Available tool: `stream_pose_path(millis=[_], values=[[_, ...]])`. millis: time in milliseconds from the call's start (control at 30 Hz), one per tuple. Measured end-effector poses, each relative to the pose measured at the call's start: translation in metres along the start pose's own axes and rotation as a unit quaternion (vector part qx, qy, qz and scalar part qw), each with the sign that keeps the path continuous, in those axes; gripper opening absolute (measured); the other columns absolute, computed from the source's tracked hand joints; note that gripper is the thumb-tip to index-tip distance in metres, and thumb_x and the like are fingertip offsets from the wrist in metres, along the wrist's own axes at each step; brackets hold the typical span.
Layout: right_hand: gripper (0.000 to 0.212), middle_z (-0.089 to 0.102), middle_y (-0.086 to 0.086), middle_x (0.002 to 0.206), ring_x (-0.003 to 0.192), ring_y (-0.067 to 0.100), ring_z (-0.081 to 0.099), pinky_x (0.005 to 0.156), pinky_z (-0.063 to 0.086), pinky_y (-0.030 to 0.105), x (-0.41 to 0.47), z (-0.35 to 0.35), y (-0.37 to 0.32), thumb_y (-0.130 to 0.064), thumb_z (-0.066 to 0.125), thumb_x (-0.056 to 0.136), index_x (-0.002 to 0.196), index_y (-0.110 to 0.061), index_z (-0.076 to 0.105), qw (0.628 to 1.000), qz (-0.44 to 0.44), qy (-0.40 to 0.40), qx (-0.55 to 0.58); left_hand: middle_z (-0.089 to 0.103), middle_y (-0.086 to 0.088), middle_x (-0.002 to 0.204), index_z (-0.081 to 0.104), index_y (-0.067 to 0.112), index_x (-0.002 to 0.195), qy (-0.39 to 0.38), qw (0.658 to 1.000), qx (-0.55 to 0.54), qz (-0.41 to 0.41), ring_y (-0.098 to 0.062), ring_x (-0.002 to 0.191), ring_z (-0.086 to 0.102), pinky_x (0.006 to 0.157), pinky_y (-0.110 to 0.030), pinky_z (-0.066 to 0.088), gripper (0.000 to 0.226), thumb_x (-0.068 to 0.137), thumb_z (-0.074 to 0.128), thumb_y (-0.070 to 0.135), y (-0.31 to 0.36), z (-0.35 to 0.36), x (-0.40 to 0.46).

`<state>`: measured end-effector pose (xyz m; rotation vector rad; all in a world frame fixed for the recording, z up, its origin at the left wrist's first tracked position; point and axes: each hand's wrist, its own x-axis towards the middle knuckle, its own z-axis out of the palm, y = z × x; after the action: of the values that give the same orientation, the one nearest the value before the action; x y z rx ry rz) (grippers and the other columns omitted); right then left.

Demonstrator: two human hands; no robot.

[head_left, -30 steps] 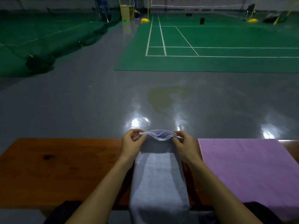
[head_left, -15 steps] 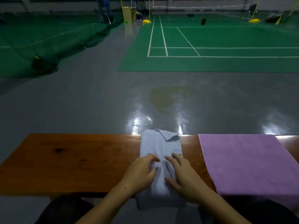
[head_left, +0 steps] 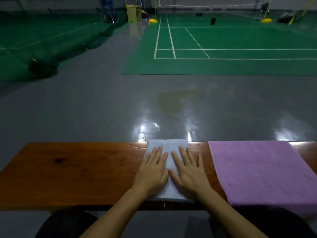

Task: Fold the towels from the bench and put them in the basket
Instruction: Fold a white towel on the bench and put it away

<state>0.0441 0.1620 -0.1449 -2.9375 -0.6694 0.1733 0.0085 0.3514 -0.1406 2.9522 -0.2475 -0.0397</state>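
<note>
The bench (head_left: 72,170) is wood, reddish-brown with dark grain marks, its top smooth and faintly shiny near the far edge. The pale blue towel (head_left: 167,145) on it is soft matt cloth with a fine nap. The purple towel (head_left: 267,170) beside it is thinner matt cloth, lightly creased, with loose threads at its left edge. The grey floor (head_left: 85,109) beyond is smooth and glossy, throwing back bright light patches. The green court mat (head_left: 231,64) looks matt, with painted white lines

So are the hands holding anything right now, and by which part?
Nothing is gripped. The left hand and right hand lie flat, pressing the folded grey towel onto the bench.
</note>
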Motion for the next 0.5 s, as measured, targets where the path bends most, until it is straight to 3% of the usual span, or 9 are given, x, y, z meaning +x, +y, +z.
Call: stream_pose_path(millis=[133, 200, 267, 333, 500], values=[[0.081, -0.018, 0.008, 0.174, 0.161, 0.031, -0.014, 0.128, 0.0, 0.062, 0.002, -0.01, 0.001, -0.073, 0.009, 0.1, 0.167, -0.03, -0.002, 1.0, 0.018, 0.0, -0.017, 0.005, -0.002, 0.175, 0.023, 0.023, 0.166, 0.022, 1.0, -0.006, 0.008, -0.015, 0.161, -0.002, 0.129, -0.035, -0.007, 0.062, 0.111, 0.027, 0.05, 0.0, -0.004, -0.005], [0.079, -0.004, 0.011, 0.175, 0.162, 0.033, -0.005, 0.128, 0.006, 0.061, -0.012, -0.013, -0.005, -0.07, 0.01, 0.101, 0.167, -0.026, 0.01, 1.0, 0.008, 0.017, -0.021, -0.001, -0.004, 0.174, 0.017, 0.022, 0.167, 0.007, 0.999, 0.007, 0.03, -0.018, 0.161, -0.007, 0.131, -0.04, -0.003, 0.065, 0.111, 0.015, 0.054, 0.0, -0.002, -0.02], [0.073, -0.011, 0.008, 0.175, 0.16, 0.031, -0.014, 0.128, 0.0, 0.06, -0.029, -0.008, -0.01, -0.069, 0.009, 0.104, 0.167, -0.031, 0.004, 1.0, -0.028, 0.005, -0.008, -0.017, -0.005, 0.172, 0.001, 0.021, 0.167, -0.016, 0.998, 0.025, 0.048, -0.021, 0.159, -0.02, 0.131, -0.048, -0.002, 0.075, 0.105, -0.005, 0.061, 0.0, 0.0, -0.035], [0.071, -0.029, 0.003, 0.171, 0.156, 0.029, -0.028, 0.127, -0.008, 0.061, -0.039, -0.004, -0.008, -0.073, 0.006, 0.104, 0.165, -0.04, -0.012, 0.999, -0.047, -0.026, -0.008, -0.026, -0.005, 0.17, -0.01, 0.021, 0.166, -0.029, 0.998, 0.033, 0.055, -0.019, 0.156, -0.029, 0.13, -0.048, -0.005, 0.08, 0.1, -0.012, 0.066, -0.004, 0.001, -0.042], [0.073, -0.037, -0.003, 0.168, 0.156, 0.029, -0.03, 0.125, -0.013, 0.061, -0.046, -0.009, 0.011, -0.081, 0.004, 0.098, 0.158, -0.05, -0.024, 0.998, -0.038, -0.041, -0.016, -0.028, 0.001, 0.17, -0.012, 0.025, 0.166, -0.062, 0.996, 0.041, 0.058, -0.014, 0.156, -0.028, 0.131, -0.045, -0.007, 0.078, 0.106, 0.01, 0.07, -0.018, -0.011, -0.052]])
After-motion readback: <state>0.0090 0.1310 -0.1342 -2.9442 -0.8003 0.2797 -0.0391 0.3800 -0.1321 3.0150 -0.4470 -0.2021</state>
